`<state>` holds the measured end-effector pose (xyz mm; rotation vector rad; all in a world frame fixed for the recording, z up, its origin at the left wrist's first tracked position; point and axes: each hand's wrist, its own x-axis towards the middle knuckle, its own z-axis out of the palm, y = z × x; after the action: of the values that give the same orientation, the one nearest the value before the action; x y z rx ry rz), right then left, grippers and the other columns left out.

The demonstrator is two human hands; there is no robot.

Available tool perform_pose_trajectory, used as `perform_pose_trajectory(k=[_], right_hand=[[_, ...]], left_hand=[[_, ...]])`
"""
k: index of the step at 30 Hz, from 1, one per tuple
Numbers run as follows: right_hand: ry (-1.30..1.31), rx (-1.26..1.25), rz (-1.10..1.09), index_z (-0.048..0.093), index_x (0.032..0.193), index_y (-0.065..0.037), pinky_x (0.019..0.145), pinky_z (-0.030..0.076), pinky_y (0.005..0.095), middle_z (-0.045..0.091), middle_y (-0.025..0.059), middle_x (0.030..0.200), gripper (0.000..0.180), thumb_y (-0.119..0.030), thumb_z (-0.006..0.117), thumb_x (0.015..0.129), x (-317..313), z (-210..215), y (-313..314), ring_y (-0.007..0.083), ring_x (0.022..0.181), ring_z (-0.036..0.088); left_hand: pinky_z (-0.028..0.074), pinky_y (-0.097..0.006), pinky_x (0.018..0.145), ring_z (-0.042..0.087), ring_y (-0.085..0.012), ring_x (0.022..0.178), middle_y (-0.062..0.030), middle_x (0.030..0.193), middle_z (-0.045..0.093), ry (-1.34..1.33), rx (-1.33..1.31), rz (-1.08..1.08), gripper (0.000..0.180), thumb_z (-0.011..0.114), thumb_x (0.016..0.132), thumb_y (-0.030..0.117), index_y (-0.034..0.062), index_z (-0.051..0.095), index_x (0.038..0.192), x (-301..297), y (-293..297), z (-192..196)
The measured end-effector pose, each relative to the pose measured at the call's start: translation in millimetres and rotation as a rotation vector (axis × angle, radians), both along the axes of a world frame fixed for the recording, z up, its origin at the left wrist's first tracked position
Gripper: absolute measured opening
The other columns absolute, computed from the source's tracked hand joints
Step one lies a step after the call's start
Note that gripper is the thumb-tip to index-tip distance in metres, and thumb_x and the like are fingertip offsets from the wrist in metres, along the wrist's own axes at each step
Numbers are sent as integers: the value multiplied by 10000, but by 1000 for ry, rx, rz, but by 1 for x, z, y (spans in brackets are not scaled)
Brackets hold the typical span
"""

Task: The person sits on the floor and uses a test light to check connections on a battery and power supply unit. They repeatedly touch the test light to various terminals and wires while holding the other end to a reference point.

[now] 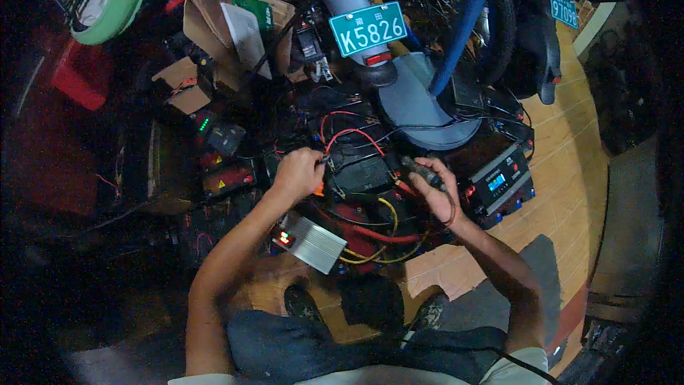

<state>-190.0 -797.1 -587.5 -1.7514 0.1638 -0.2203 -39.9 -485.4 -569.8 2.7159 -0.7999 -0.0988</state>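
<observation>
My left hand (pixel 299 173) is closed in a pinch at one end of an arched red cable (pixel 356 132). What lies between its fingertips is too small to tell, and a bit of orange shows just under them. To the right, my right hand (pixel 436 185) is wrapped round a dark, hand-sized object (pixel 422 171) whose kind I cannot make out; something red shows by its fingers. Between the hands lies a black battery-like block (pixel 363 173) with wiring across it. A silver ribbed metal box (pixel 313 244) with a lit red display sits below my left hand.
A black device (pixel 496 182) with a blue screen stands right of my right hand. Yellow cables (pixel 388 217) and a thick red cable (pixel 385 235) loop in front. Behind stand a scooter with a green plate (pixel 368 28), cardboard boxes (pixel 203 25) and a blue pole (pixel 467 21).
</observation>
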Motion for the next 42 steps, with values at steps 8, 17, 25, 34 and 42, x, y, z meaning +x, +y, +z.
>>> perform_pose_trajectory(k=[8,17,25,34,42], right_hand=[[-155,-19,-54,672,1179,-21,864,498,282,700,27,1024,306,-165,769,928,54,32,2,109,950,602],[-83,-70,-47,663,1178,-4,888,485,278,697,29,1048,302,-139,762,927,74,2,9,112,961,596],[-66,-147,-55,667,1195,-12,881,494,289,703,36,1034,321,-150,762,921,73,-12,7,121,947,607],[-60,-114,-62,678,1198,-2,856,527,318,738,97,1013,351,-180,778,912,70,-21,8,143,936,646],[-140,-299,-50,698,1154,-13,881,537,367,755,159,1029,331,-159,794,873,76,-22,7,270,956,718]], left_hand=[[576,-491,903,710,-401,997,-214,1093,734,-54,-20,92,338,728,854,221,55,760,1146,45,17,1],[586,-515,871,719,-422,960,-246,1031,740,-39,-20,104,281,672,871,182,57,770,1103,56,5,-16],[582,-513,884,721,-418,955,-242,1021,743,3,-18,129,265,645,888,187,45,775,1070,48,-4,-17],[594,-521,815,717,-408,864,-223,956,743,-201,92,18,243,635,855,116,37,776,1035,52,-10,-32],[593,-522,809,714,-414,889,-227,955,740,-186,112,36,154,642,855,115,21,747,916,47,-13,-25]])
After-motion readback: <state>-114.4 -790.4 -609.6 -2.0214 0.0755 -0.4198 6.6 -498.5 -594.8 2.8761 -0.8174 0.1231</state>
